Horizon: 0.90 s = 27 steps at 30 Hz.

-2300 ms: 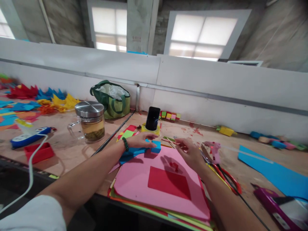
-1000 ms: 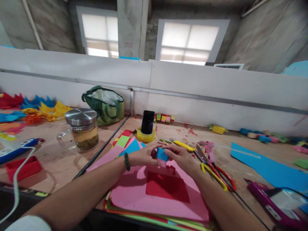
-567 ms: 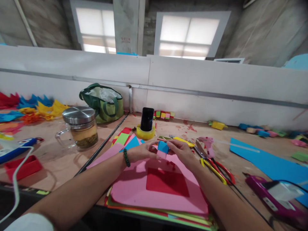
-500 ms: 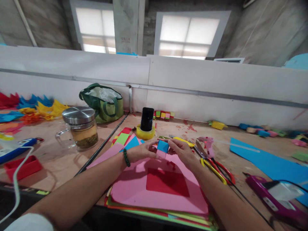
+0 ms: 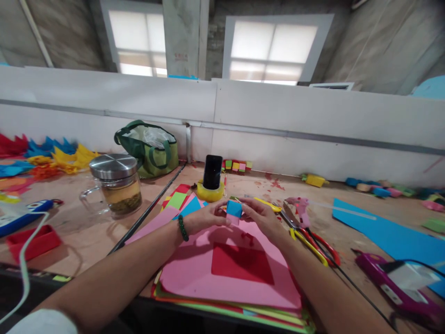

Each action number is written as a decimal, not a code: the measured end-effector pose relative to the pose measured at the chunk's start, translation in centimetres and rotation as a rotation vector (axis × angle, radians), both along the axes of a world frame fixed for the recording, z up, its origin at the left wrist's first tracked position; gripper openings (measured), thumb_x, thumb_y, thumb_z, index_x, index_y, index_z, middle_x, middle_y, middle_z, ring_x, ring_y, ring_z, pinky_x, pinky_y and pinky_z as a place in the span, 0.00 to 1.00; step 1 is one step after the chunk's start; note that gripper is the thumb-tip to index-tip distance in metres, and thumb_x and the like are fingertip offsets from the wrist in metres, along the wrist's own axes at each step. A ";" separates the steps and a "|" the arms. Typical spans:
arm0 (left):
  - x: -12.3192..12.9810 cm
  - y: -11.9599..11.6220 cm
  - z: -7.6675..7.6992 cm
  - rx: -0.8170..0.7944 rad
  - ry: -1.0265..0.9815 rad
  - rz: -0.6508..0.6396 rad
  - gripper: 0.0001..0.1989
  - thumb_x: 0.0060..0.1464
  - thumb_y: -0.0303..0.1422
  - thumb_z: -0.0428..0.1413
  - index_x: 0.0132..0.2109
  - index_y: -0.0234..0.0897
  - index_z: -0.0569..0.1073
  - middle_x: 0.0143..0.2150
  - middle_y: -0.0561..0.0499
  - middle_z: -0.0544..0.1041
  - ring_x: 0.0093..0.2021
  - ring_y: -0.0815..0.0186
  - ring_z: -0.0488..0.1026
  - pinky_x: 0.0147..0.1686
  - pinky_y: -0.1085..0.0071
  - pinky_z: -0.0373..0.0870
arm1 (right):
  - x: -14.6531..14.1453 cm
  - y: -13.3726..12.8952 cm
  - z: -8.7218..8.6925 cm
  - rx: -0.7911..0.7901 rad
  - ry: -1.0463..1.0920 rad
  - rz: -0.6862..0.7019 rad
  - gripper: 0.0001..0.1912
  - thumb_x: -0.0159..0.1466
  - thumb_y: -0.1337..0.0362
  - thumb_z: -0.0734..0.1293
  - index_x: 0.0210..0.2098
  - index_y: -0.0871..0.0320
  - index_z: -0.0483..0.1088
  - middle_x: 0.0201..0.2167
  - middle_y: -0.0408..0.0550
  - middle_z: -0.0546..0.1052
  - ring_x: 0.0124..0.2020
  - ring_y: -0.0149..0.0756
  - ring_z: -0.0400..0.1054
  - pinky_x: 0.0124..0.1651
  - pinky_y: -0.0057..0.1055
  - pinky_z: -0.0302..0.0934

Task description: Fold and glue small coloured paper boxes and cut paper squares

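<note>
Between my two hands, above the paper stack, is a small blue and pink box-shaped piece, blue on top and pink below. My left hand, with a green bead bracelet on its wrist, closes on the piece from the left. From the right, my right hand grips it with bent fingers; some fingertips are hidden behind it. Beneath them lies a stack of coloured sheets with a pink sheet on top. On that sheet rest a red rectangle and small red bits.
To the right are scissors, a pink glue gun, a blue sheet and a purple device with a cord. A phone leans in a yellow tape roll. A glass tea mug stands left, near a green bag.
The blue and pink piece has shifted very slightly left and up and turned a little in my fingers. Both hands keep hold of it; everything else looks the same.
</note>
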<state>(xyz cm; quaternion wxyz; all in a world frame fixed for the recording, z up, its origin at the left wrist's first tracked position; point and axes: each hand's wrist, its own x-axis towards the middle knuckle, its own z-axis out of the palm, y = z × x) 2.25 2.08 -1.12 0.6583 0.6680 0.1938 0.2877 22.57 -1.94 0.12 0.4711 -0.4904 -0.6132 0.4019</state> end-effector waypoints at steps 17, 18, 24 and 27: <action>-0.6 2.8 -2.6 0.262 0.239 0.266 0.20 0.46 0.32 0.61 0.48 0.32 0.70 0.39 0.46 0.76 0.41 0.63 0.73 0.36 0.72 0.67 | 1.9 1.5 -1.1 0.056 -0.095 -0.104 0.21 0.58 0.49 0.67 0.42 0.59 0.72 0.30 0.46 0.76 0.28 0.33 0.71 0.31 0.29 0.64; -0.6 2.8 -2.7 0.289 0.259 0.260 0.19 0.46 0.32 0.60 0.47 0.32 0.71 0.39 0.46 0.76 0.41 0.63 0.73 0.36 0.72 0.67 | 1.9 1.6 -1.1 0.057 -0.100 -0.107 0.21 0.58 0.49 0.66 0.42 0.59 0.72 0.30 0.46 0.76 0.29 0.33 0.71 0.31 0.29 0.65; -0.9 2.7 -2.6 0.410 0.377 0.343 0.14 0.47 0.34 0.58 0.41 0.31 0.73 0.32 0.50 0.77 0.32 0.65 0.72 0.30 0.73 0.67 | 2.2 1.8 -1.3 0.064 -0.150 -0.115 0.22 0.59 0.48 0.65 0.43 0.59 0.71 0.32 0.48 0.76 0.30 0.33 0.72 0.32 0.29 0.65; -1.2 3.0 -2.5 0.489 0.411 0.475 0.16 0.45 0.31 0.58 0.44 0.33 0.73 0.36 0.48 0.77 0.37 0.62 0.73 0.36 0.70 0.69 | 2.4 1.9 -1.1 0.075 -0.211 -0.116 0.21 0.59 0.47 0.63 0.39 0.59 0.71 0.27 0.45 0.74 0.28 0.32 0.70 0.30 0.28 0.63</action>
